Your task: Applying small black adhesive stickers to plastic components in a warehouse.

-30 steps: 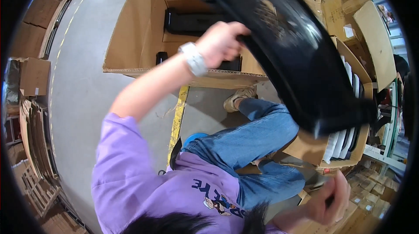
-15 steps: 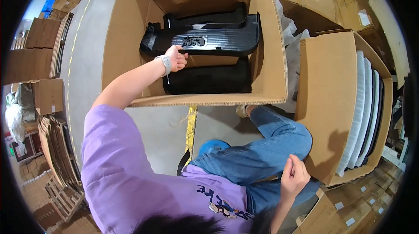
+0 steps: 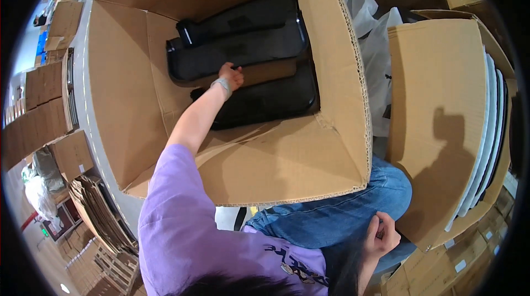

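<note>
Fingers of the left hand (image 3: 231, 75) are curling onto the lower edge of a black plastic panel (image 3: 237, 47) lying inside the big cardboard box (image 3: 337, 75). The right hand (image 3: 381, 235) is resting loosely closed on the jeans (image 3: 331, 218), holding nothing I can make out.

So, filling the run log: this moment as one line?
left hand on black tray | in cardboard box | right hand on knee

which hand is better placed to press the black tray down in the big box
Left. The left hand already touches the black plastic tray inside the cardboard box; the right hand sits by the knee, outside it.
</note>
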A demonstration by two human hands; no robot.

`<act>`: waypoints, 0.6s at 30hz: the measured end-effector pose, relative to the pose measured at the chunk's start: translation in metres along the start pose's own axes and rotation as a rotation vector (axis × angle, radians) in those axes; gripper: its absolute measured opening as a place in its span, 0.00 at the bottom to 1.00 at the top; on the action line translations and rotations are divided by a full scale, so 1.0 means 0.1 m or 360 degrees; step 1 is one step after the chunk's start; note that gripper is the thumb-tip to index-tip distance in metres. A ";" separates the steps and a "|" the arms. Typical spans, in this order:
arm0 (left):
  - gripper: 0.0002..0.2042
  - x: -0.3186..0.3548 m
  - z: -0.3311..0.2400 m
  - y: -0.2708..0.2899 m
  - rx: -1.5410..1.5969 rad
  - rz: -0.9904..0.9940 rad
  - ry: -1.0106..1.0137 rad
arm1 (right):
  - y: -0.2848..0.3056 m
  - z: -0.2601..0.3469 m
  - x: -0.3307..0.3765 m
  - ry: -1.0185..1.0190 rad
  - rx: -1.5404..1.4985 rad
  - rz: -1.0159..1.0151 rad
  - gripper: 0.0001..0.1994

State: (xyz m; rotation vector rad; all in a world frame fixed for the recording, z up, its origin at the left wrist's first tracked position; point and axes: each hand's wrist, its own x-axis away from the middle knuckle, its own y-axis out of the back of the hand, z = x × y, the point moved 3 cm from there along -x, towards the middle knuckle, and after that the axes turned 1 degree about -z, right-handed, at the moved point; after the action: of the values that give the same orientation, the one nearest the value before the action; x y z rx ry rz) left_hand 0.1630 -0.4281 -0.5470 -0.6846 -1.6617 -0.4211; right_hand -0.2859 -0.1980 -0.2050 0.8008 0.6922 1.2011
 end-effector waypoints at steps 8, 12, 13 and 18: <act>0.31 -0.32 0.56 0.20 -0.0436 -0.0089 0.0419 | 0.01 0.05 -0.04 0.0017 0.0074 -0.0057 0.04; 0.28 -0.55 0.05 0.52 -0.1139 -0.0463 -0.0435 | -0.01 0.05 -0.03 0.0005 0.0013 -0.0065 0.03; 0.27 -0.55 -0.08 0.61 -0.1299 -0.0572 -0.0548 | -0.02 0.06 -0.03 0.0021 -0.0035 -0.0084 0.02; 0.29 -0.06 0.16 0.35 -0.2088 0.0057 0.0134 | 0.02 0.03 0.05 -0.0088 -0.0092 -0.0074 0.02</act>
State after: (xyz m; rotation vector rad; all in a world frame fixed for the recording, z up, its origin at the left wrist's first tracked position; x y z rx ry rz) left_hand 0.1739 -0.3930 -0.5591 -1.5883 -1.1220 -1.5261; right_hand -0.2836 -0.1936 -0.2019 0.7631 0.6251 1.1479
